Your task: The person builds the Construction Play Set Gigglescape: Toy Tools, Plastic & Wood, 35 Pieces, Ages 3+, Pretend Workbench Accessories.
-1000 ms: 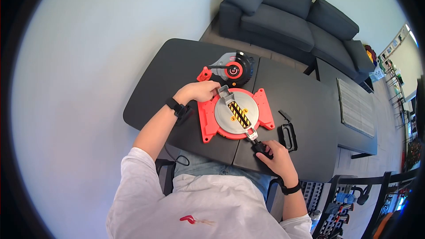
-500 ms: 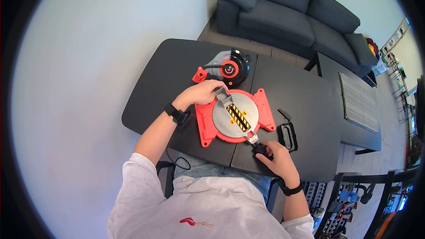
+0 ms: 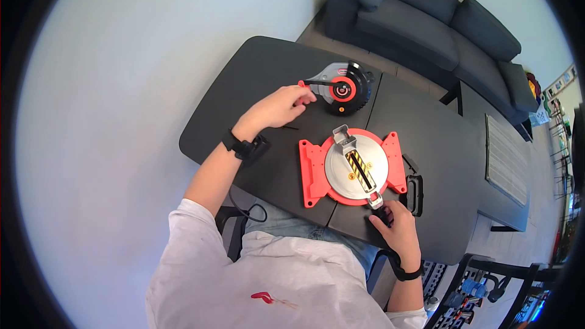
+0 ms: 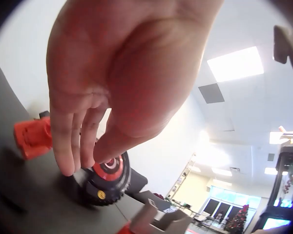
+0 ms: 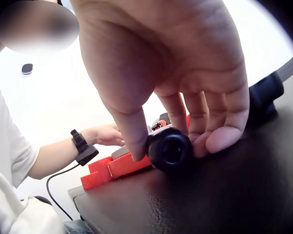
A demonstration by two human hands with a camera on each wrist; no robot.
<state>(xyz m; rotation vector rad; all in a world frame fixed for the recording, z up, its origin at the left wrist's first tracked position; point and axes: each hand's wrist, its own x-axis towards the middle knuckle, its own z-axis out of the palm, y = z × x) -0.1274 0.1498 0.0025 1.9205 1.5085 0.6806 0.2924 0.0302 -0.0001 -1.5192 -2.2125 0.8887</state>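
A toy mitre saw base (image 3: 309, 173), red with a round grey turntable (image 3: 335, 167) and a yellow-black striped slot, lies flat on the dark table. My right hand (image 3: 399, 228) grips the black knob (image 5: 173, 150) at its front, thumb on one side and fingers on the other. Beyond the base lies the saw head (image 3: 342, 90), with a grey guard, a black toothed blade and a red handle (image 4: 33, 139). Over the table beside that handle hangs my left hand (image 3: 277, 106), fingers extended and loosely together, overlapping the saw head in the left wrist view.
To the right of the base lie a black loop-shaped handle (image 3: 415, 196) and a small black piece (image 3: 410, 163). A thin dark piece (image 3: 291, 127) is on the table below my left hand. A grey sofa (image 3: 420, 24) and a second table (image 3: 506, 198) stand beyond.
My left hand has left the back of the base and moved over toward the saw head's red handle. The base has shifted right, closer to the black loop handle. My right hand stays on the knob.
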